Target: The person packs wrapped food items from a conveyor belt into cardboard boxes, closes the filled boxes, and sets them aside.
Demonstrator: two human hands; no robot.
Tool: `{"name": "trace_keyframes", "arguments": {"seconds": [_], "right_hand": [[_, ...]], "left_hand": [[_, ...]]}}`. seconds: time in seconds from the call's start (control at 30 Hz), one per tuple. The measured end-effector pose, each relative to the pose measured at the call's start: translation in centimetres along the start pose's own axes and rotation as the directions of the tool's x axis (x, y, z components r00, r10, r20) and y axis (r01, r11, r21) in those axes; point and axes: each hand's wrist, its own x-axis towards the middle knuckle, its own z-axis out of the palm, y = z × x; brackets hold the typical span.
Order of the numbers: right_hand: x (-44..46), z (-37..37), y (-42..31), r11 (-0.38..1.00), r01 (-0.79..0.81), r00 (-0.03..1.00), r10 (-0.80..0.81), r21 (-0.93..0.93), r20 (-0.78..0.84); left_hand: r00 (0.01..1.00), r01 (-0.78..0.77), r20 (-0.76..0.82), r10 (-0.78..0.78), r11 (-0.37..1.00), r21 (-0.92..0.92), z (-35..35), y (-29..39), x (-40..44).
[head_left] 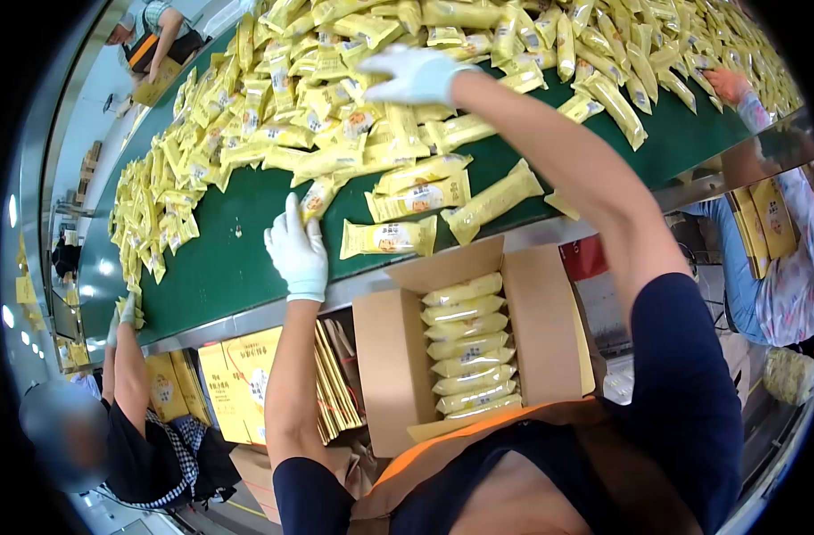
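Observation:
My left hand [297, 251], in a white glove, is at the near side of the green conveyor belt [237, 285]. Its thumb and fingers are apart, with the fingertips at the lower end of a yellow packet [318, 197]. My right hand [411, 76], gloved too, is stretched out over the pile of yellow packets [335, 116], fingers spread. Between my arms several loose packets lie on the belt, among them a flat one [389, 237] and a slanted one [493, 201]. Below the belt edge, an open cardboard box [391, 357] holds a column of packets [469, 348].
A metal rim [340, 297] runs along the belt. Yellow printed cartons [237, 383] stand left of the box. One co-worker's gloved hands [126, 312] are at the belt on the left; another's orange-gloved hand [728, 85] touches packets on the right. A person [161, 40] stands across the belt.

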Motion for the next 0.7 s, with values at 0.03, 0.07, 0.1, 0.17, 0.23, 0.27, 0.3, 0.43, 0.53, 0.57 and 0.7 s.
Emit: {"name": "trace_keyframes", "arguments": {"seconds": [0.03,0.07,0.1,0.17,0.23,0.27,0.3,0.43,0.53,0.57,0.7], "right_hand": [[-1.8,-1.3,1.4,0.994,0.1,0.989,-0.095,0.037,-0.116],[-4.4,-3.6,1.5,0.994,0.083,0.996,-0.081,0.068,-0.03],[-7.7,-5.3,1.2,0.993,0.059,0.997,-0.065,0.098,0.053],[-13.4,-5.5,1.6,0.962,-0.046,0.901,-0.075,0.267,0.427],[-18.6,-0.6,2.0,0.956,0.287,0.944,-0.273,-0.054,0.188],[-19.2,1.5,2.2,0.941,0.328,0.943,-0.323,-0.078,0.077],[-19.5,3.2,2.4,0.923,0.37,0.926,-0.375,-0.11,-0.035],[-17.6,3.1,2.3,0.939,0.318,0.947,-0.321,-0.13,-0.005],[-17.0,-0.3,3.0,0.985,0.119,0.993,-0.116,-0.126,0.037],[-17.5,-2.0,3.1,0.992,0.062,0.998,-0.062,-0.112,0.001],[-22.4,-6.9,6.2,0.966,-0.029,0.978,0.081,-0.259,0.192]], "left_hand": [[1.0,-0.003,-0.001,0.003,1.0,-0.012,-1.2,-0.2,-0.9],[0.998,0.058,0.016,-0.057,0.99,-0.13,-2.0,-0.9,-1.9],[0.993,0.116,0.039,-0.11,0.963,-0.244,-2.8,-1.3,-3.0],[0.978,0.187,0.016,-0.21,0.829,-0.527,-4.6,-0.8,-4.6],[0.963,0.209,0.013,-0.27,0.714,-0.669,-5.6,1.0,-4.7],[0.99,0.128,0.039,-0.134,0.762,-0.635,-6.2,2.2,-4.2],[0.998,0.039,0.065,0.0,0.797,-0.603,-6.9,3.6,-3.4],[0.854,-0.345,0.291,0.431,0.888,-0.303,-6.6,7.0,0.1],[0.834,-0.356,0.373,0.407,0.913,-0.201,-6.1,7.1,1.5],[0.853,-0.336,0.349,0.389,0.919,-0.203,-6.3,6.6,1.5],[0.876,-0.204,0.4,0.269,0.959,-0.197,-5.8,0.8,0.7]]}}
